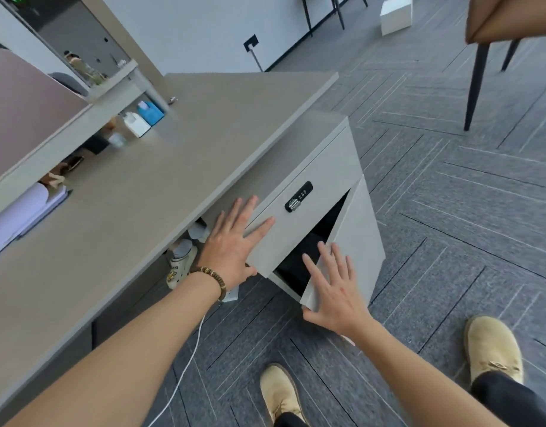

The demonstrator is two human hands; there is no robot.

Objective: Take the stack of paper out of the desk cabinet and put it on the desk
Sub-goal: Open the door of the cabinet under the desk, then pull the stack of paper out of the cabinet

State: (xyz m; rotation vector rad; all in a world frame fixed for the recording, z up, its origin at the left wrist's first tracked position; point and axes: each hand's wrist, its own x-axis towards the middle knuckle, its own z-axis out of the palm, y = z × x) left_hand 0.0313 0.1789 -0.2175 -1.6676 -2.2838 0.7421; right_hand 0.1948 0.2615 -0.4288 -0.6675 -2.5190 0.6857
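The grey desk cabinet (pixel 327 149) stands under the right end of the desk (pixel 142 186). Its lower door (pixel 358 241) is swung partly open, and the gap shows only a dark inside (pixel 305 251). No stack of paper is visible in there. My right hand (pixel 333 291) lies on the door's free edge, fingers spread, thumb hooked under the lower corner. My left hand (pixel 231 241) rests flat and open on the left end of the drawer front (pixel 284 229), which carries a black combination lock (pixel 299 196).
A brown chair (pixel 478 87) stands at the back right and a white box (pixel 395 14) on the floor beyond it. A white cable (pixel 185 365) trails across the carpet. Someone's foot in a clog (pixel 180 260) shows under the desk. Bottles (pixel 142 118) and papers (pixel 25 217) sit at the desk's far side.
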